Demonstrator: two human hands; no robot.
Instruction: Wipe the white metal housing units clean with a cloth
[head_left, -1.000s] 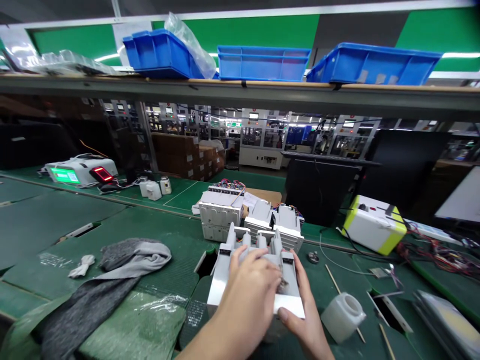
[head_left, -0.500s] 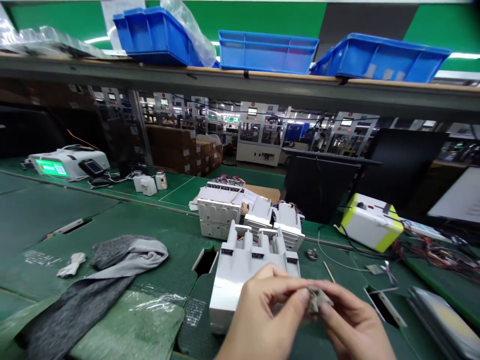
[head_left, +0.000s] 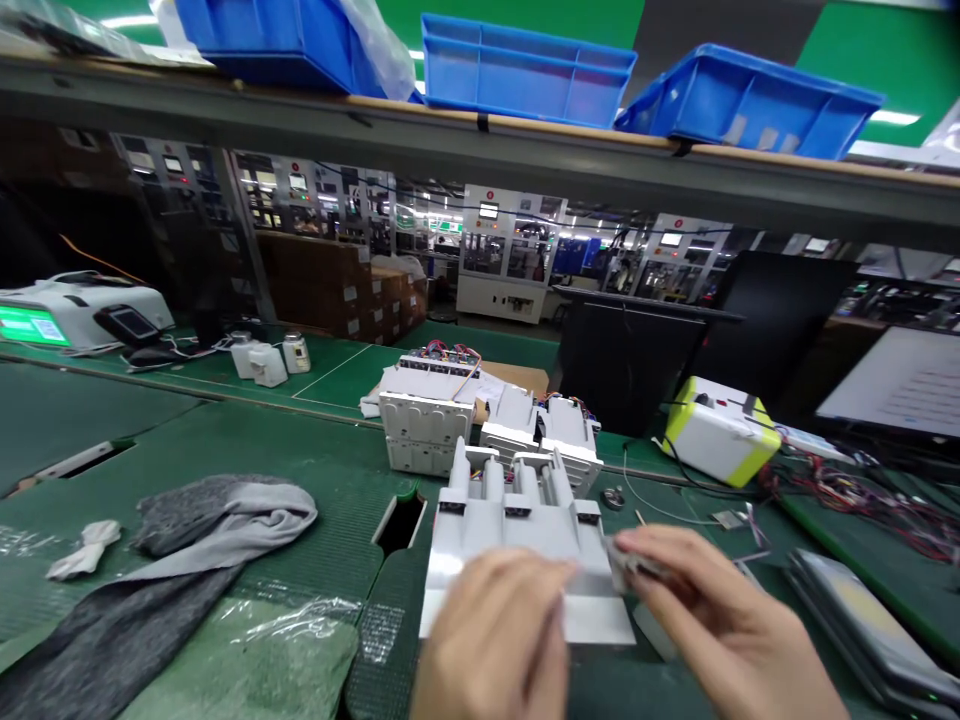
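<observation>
A white plastic housing (head_left: 517, 530) with several upright slots lies flat on the green bench in front of me. My left hand (head_left: 491, 630) rests on its near part, fingers curled and blurred. My right hand (head_left: 712, 620) hovers at the housing's right edge and pinches a small grey scrap (head_left: 626, 565) between thumb and fingertips. Behind the housing stand more white units (head_left: 427, 425) (head_left: 551, 435) with coloured wires on top.
A grey cloth (head_left: 210, 530) and clear plastic film (head_left: 262, 650) lie to the left. A white and yellow-green box (head_left: 716, 430) with cables sits to the right, a dark flat device (head_left: 862, 620) beyond my right hand. Blue bins (head_left: 525, 70) line the overhead shelf. A slot (head_left: 401, 522) opens in the bench.
My hands lifted off the housing, pinched the grey scrap together, then parted. The left hand dropped back onto the housing and the right kept the scrap. The view drifted left.
</observation>
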